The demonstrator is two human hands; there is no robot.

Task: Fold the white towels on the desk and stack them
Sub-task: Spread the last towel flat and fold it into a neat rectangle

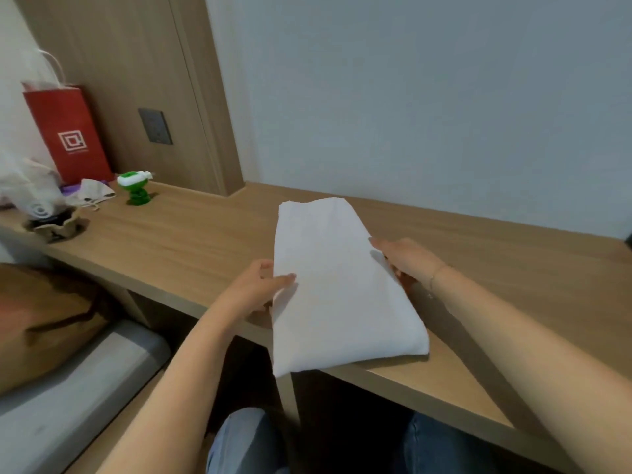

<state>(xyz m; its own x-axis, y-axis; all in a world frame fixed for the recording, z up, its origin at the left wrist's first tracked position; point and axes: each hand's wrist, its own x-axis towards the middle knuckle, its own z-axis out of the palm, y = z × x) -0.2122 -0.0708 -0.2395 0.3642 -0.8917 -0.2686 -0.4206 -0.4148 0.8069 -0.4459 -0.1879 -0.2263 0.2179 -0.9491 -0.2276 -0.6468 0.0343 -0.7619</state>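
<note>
A white towel (337,285), folded into a long thick rectangle, lies on the wooden desk (178,248) with its near corner hanging past the front edge. My left hand (260,289) pinches the towel's left edge, thumb on top and fingers underneath. On the opposite side, my right hand (405,260) holds the right edge with its fingers tucked under the fold. No second towel is in view.
At the desk's far left stand a red paper bag (68,131), a green toy figure (135,188), a crumpled cloth pouch (94,191) and a small dark bundle (54,222). A grey bench (68,398) and a brown bag (44,323) sit lower left. My knees are under the desk.
</note>
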